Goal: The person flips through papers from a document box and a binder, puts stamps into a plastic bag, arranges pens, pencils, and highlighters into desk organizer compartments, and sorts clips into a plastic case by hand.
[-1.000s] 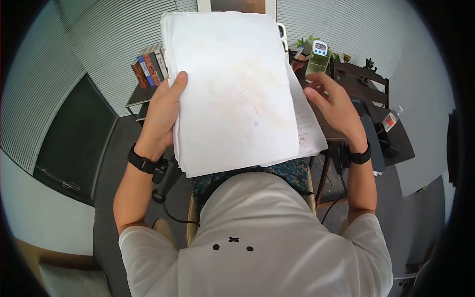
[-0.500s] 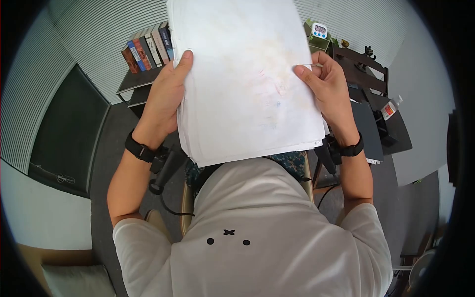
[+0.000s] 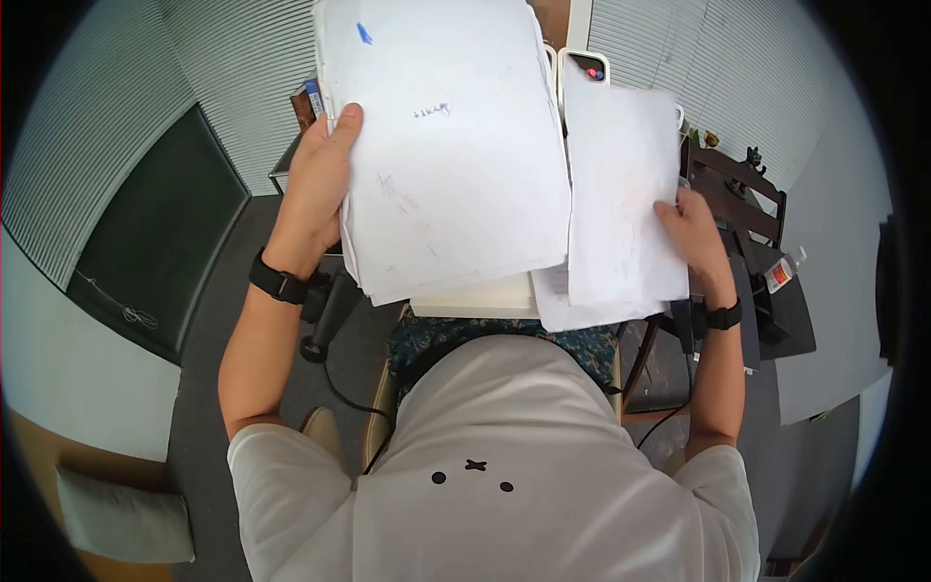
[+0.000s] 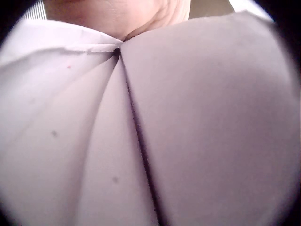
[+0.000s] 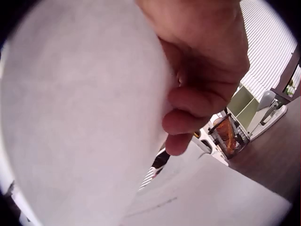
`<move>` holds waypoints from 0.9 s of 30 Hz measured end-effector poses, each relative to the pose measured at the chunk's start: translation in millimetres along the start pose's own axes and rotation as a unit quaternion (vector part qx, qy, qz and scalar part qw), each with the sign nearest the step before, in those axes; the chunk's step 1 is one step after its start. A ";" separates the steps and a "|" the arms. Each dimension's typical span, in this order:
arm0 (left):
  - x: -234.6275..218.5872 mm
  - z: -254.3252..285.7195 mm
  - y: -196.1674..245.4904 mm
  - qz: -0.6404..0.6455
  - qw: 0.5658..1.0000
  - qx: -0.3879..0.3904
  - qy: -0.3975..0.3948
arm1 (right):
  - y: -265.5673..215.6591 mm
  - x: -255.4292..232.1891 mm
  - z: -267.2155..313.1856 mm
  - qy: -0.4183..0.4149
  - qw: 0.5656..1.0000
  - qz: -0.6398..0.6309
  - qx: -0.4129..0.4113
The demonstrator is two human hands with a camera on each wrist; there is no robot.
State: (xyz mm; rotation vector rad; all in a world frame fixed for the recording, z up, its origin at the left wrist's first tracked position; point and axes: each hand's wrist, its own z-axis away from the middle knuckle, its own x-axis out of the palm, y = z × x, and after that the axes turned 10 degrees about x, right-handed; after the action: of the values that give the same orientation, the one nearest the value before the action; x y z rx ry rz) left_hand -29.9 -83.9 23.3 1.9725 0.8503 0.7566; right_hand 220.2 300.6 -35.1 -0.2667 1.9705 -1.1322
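Note:
A thick stack of white papers (image 3: 456,165) is gripped at its left edge by my left hand (image 3: 318,184), thumb on top. My right hand (image 3: 693,233) pinches the right edge of a separate sheet (image 3: 621,194), which hangs beside the stack. Below that sheet, the corner of another paper (image 3: 553,315) shows. In the left wrist view, the undersides of several sheets (image 4: 211,117) fan out beneath the palm (image 4: 117,14). The right wrist view has my right hand (image 5: 202,70) with curled fingers at the edge of the sheet (image 5: 84,108).
A white-framed object (image 3: 586,66) stands behind the sheet. A bottle (image 3: 784,270) is on the dark furniture at the right. In the right wrist view are a mesh holder (image 5: 229,136), a green organizer (image 5: 242,106) and a stapler (image 5: 269,113). A pale box edge (image 3: 475,299) lies below the stack.
My right hand has taken hold of a sheet and moved right and down with it, away from the stack. The left hand still grips the stack, whose top page now shows different marks.

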 end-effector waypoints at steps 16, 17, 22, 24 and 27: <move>17.2 19.2 25.4 0.000 0.994 0.080 -0.077 | -17.3 11.8 9.8 0.021 0.982 0.186 -0.014; 18.0 19.2 26.4 0.003 0.994 0.083 -0.072 | -18.8 12.9 9.9 0.020 0.982 0.187 -0.015; 12.5 18.9 29.2 0.020 0.993 0.092 -0.076 | -21.6 19.1 11.3 0.035 0.988 0.144 -0.040; 15.2 20.2 27.9 0.014 0.994 0.084 -0.071 | -29.9 23.0 17.4 0.056 0.983 0.170 -0.050; 21.5 20.9 18.8 0.033 0.994 0.071 -0.081 | -50.1 25.9 23.7 0.102 0.976 0.168 -0.092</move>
State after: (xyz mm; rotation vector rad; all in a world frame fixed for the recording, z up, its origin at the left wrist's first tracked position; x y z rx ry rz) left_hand 3.8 -84.4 33.9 2.1647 0.7631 0.5781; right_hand 211.0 243.3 -15.6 0.0908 2.2036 -0.7844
